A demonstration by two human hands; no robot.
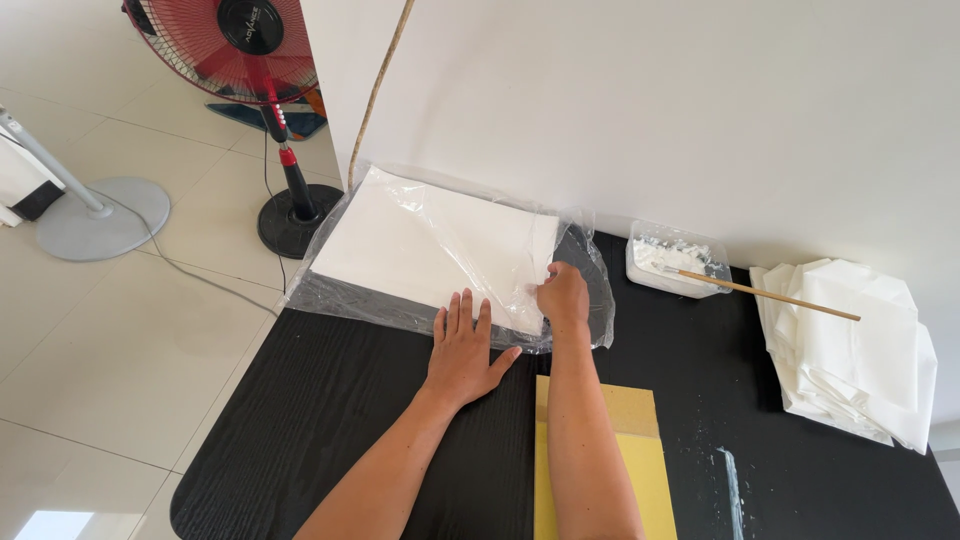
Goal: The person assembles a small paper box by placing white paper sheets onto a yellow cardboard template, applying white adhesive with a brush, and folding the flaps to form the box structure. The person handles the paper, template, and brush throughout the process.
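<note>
Black wood-grain tabletop runs along a white wall, and at its far left corner lies a thick stack of white paper sheets in a clear plastic wrapper, partly overhanging the edge. Just in front of the stack, the left hand lies flat with fingers spread, its fingertips touching the wrapper's near edge, while the right hand pinches the near right corner of the stack. Beneath the right forearm lies a yellow board.
</note>
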